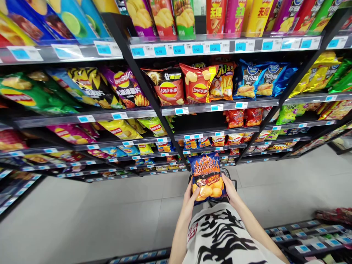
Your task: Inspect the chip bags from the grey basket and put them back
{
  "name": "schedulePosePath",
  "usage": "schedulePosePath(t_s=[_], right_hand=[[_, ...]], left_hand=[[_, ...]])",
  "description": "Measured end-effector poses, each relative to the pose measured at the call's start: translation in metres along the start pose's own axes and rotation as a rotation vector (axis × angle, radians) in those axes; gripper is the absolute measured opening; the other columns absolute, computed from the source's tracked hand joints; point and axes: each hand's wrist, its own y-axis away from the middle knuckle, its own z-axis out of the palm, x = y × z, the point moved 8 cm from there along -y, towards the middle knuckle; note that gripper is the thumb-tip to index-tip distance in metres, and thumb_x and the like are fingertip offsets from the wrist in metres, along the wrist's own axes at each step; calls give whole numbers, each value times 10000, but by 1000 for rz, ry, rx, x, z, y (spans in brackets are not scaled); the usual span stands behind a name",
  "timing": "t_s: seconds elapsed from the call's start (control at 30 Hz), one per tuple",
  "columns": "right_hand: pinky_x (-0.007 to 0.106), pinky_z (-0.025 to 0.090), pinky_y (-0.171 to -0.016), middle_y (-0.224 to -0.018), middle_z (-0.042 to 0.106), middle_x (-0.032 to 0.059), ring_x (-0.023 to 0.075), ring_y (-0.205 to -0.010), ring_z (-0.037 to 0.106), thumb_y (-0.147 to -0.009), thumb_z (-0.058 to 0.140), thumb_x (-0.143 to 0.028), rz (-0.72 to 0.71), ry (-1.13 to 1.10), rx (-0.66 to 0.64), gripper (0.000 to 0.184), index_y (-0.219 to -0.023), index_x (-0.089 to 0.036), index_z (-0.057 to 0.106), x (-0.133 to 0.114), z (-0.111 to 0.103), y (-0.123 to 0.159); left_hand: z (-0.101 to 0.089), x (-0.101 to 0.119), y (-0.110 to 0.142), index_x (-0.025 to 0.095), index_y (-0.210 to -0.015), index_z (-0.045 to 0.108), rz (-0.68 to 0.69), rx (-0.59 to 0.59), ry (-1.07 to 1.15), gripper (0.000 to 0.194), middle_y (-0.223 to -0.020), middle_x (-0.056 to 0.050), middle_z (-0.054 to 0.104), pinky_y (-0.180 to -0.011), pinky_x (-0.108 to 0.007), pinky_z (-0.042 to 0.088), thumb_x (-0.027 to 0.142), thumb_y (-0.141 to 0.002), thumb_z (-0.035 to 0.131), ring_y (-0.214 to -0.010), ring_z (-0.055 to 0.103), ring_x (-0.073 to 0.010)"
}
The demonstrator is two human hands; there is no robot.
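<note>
A dark blue bag of potato chips (207, 176) with orange lettering and pictured chips is held upright in front of my body, its printed face towards me. My left hand (190, 193) grips its lower left side, the thumb lying over the front. Along the right edge my right hand (228, 186) is closed on the bag, with the fingers hidden behind it. Beneath the bag, part of a black cart or basket (233, 182) shows; the bag and my arms cover most of it.
Shelves of snacks stand ahead: chip canisters (184, 18) on top, red Lay's bags (168, 88) and blue bags (249, 80) below. A dark gap (199, 123) shows on a lower shelf. Grey tiled floor (132, 209) lies around me, with more shelving (316, 238) behind at right.
</note>
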Motion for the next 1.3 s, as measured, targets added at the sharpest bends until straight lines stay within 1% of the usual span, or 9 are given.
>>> schedulePosePath(t_s=[0.1, 0.23, 0.4, 0.53, 0.67, 0.83, 1.03, 1.17, 1.3], right_hand=[[532, 536, -1139, -1248, 813, 54, 361, -1312, 688, -797, 822, -681, -11, 5, -34, 574, -1214, -291, 770, -3, 3, 3], [513, 551, -1116, -1188, 821, 46, 354, -1230, 724, -689, 957, -503, -59, 116, -79, 709, -1325, -316, 706, -9, 7, 7], [518, 560, -1100, -1156, 819, 44, 345, -1168, 746, -671, 957, -411, -58, 129, -87, 707, -1317, -303, 688, -7, 5, 6], [534, 570, -1077, -1190, 806, 52, 343, -1132, 759, -564, 1008, -343, -65, 145, -116, 877, -1357, -294, 637, 0, 2, 4], [531, 549, -1105, -1312, 765, 77, 331, -1187, 738, -532, 1018, -345, -111, 169, -109, 954, -1385, -274, 597, 4, -1, 2], [519, 574, -1072, -1280, 771, 81, 333, -1184, 742, -552, 1015, -352, -103, 150, -116, 936, -1383, -275, 590, 3, 2, 3], [497, 590, -1048, -1305, 753, 96, 312, -1145, 754, -460, 1052, -291, -82, 168, -236, 1075, -1406, -247, 543, -3, 15, 8], [488, 595, -1042, -1316, 749, 104, 311, -1150, 753, -480, 1050, -271, -112, 159, -269, 1060, -1412, -249, 546, -6, 19, 11], [468, 606, -1032, -1312, 756, 102, 300, -1135, 760, -493, 1048, -257, -100, 136, -283, 1052, -1417, -245, 544, -2, 19, 10]], left_hand=[[0, 0, -1, 257, -1560, 577, -15, 9, 19, 913, -1555, -133, 636, -1246, -525, 441, 569, -766, 904, -1500, 526, -397], [0, 0, 0, 268, -1552, 586, -27, 5, 20, 903, -1548, -124, 644, -1250, -523, 438, 570, -764, 904, -1506, 519, -394], [-1, 0, 2, 274, -1532, 606, -14, 1, 11, 858, -1592, -116, 604, -1264, -522, 416, 560, -776, 895, -1535, 482, -391], [-5, 0, 2, 271, -1526, 611, -14, 20, -10, 836, -1609, -114, 586, -1266, -515, 409, 533, -785, 896, -1539, 475, -390], [-4, 2, 1, 274, -1536, 602, -7, 3, -13, 849, -1611, -114, 585, -1261, -513, 418, 537, -784, 892, -1537, 477, -392], [-4, 4, 2, 266, -1556, 583, 1, 10, -2, 884, -1594, -126, 601, -1262, -519, 416, 543, -777, 894, -1531, 485, -396], [-4, 7, 2, 267, -1561, 574, 0, 6, 3, 898, -1542, -128, 649, -1247, -527, 435, 535, -768, 899, -1484, 545, -391], [-4, 9, 1, 264, -1552, 586, 1, 8, -9, 889, -1522, -127, 666, -1231, -531, 453, 539, -766, 896, -1468, 561, -396], [-5, 9, 1, 256, -1543, 597, 0, 12, -7, 876, -1526, -130, 662, -1230, -524, 456, 529, -768, 898, -1475, 553, -395]])
